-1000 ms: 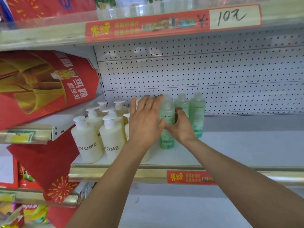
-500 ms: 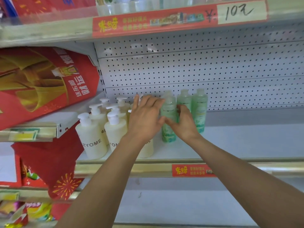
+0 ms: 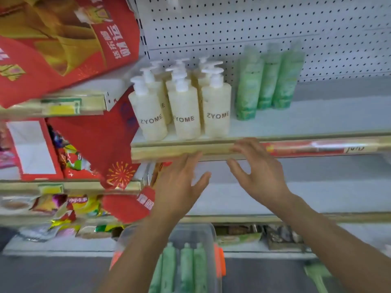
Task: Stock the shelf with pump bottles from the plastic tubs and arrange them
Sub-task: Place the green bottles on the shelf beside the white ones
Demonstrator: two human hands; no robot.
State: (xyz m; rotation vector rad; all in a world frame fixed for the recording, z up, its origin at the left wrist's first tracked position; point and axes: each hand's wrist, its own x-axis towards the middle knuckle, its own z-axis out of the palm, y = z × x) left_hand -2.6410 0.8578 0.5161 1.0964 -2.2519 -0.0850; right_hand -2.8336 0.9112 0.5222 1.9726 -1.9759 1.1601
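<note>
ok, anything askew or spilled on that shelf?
No spills. The cream ZYOME pump bottles and green bottles stand upright in rows. Only oddity: the red promotional banner hangs tilted over the shelf's left end.

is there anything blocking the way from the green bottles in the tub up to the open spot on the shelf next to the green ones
Nothing visible does. The green bottles in the tub lie below both empty hands, and the bare shelf right of the standing green bottles is open from the front.
</note>
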